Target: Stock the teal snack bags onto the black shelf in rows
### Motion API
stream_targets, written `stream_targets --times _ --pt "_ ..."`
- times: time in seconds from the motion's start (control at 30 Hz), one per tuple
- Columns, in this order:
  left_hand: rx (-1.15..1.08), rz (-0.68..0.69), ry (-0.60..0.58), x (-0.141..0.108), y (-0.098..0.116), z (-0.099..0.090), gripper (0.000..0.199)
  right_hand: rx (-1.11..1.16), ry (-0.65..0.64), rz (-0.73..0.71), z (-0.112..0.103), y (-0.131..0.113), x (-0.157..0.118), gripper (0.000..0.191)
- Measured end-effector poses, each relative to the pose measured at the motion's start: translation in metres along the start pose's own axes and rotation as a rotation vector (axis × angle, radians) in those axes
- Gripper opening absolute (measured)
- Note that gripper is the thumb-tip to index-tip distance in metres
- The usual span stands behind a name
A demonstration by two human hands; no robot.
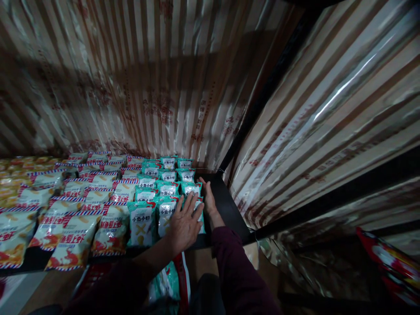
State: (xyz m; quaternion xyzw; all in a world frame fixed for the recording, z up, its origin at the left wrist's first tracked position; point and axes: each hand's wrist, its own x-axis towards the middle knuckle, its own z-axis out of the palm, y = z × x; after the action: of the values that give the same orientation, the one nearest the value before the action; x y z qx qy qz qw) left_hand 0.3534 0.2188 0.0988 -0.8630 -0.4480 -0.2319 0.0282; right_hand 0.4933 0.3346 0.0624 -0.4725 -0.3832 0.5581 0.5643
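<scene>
My left hand (186, 222) lies with fingers spread over the front teal snack packets at the right end of the rows. Partly covered by it is a teal-edged snack packet (201, 222). My right hand (209, 200) is held upright along the right side of these packets, fingers stretched out, at or close against their edges. The teal packets stand upright in several rows, one behind another, on a black shelf (228, 205). An uncovered front teal packet (142, 224) stands left of my left hand. Neither hand grips anything that I can see.
Larger white snack bags (72, 240) with striped edges stand left of the teal packets, with yellow packets (9, 188) beyond. Striped plastic sheeting (157, 100) rises behind and at the right. More teal packets (169, 282) lie below the shelf. Red packaging (390, 262) is at lower right.
</scene>
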Motion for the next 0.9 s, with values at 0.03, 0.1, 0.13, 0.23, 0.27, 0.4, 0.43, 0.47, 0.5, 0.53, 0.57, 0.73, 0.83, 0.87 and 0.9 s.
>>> stream_targets --times 0.03,0.1,0.13,0.23,0.27,0.4,0.43,0.47,0.5,0.53,0.57,0.73,0.83,0.87,0.9 --pt "0.004 -0.005 -0.003 -0.001 -0.003 0.003 0.058 0.000 -0.012 0.005 0.001 0.001 0.000 0.071" --pt "0.011 -0.013 -0.010 -0.001 -0.009 0.006 0.059 0.003 -0.040 0.017 0.002 0.003 0.000 0.070" --pt "0.013 -0.014 -0.013 -0.002 -0.011 0.006 0.059 0.006 -0.054 0.021 0.002 0.005 -0.001 0.070" --pt "0.014 -0.004 -0.014 -0.003 -0.014 0.006 0.058 0.027 -0.069 0.020 0.002 0.010 -0.001 0.068" --pt "0.015 -0.001 -0.011 -0.003 -0.014 0.006 0.058 0.032 -0.050 0.008 0.002 0.011 -0.001 0.068" --pt "0.028 0.010 0.004 -0.006 -0.010 0.007 0.058 0.004 0.038 -0.064 -0.001 0.012 -0.006 0.069" --pt "0.033 0.014 0.006 -0.007 -0.009 0.008 0.058 -0.012 0.047 -0.085 -0.002 0.012 -0.008 0.069" --pt "0.040 0.016 0.006 -0.008 -0.007 0.008 0.058 -0.028 0.055 -0.108 -0.003 0.012 -0.011 0.069" --pt "0.046 0.017 0.007 -0.010 -0.005 0.008 0.058 -0.042 0.065 -0.131 -0.005 0.012 -0.014 0.068" --pt "0.053 0.017 0.009 -0.013 -0.003 0.008 0.057 -0.052 0.079 -0.154 -0.006 0.013 -0.018 0.068" --pt "0.058 0.019 0.009 -0.016 -0.001 0.009 0.057 -0.056 0.094 -0.172 -0.008 0.013 -0.022 0.069" --pt "0.038 0.037 0.005 -0.040 0.011 0.011 0.060 -0.064 0.169 -0.217 -0.016 0.019 -0.056 0.068" --pt "0.003 0.043 0.006 -0.059 0.020 0.012 0.060 -0.127 0.229 -0.250 -0.020 0.024 -0.085 0.066" --pt "-0.013 0.053 0.010 -0.066 0.024 0.012 0.060 -0.161 0.260 -0.262 -0.021 0.025 -0.096 0.066" --pt "-0.032 0.068 0.012 -0.073 0.028 0.011 0.059 -0.190 0.298 -0.275 -0.021 0.026 -0.107 0.065"
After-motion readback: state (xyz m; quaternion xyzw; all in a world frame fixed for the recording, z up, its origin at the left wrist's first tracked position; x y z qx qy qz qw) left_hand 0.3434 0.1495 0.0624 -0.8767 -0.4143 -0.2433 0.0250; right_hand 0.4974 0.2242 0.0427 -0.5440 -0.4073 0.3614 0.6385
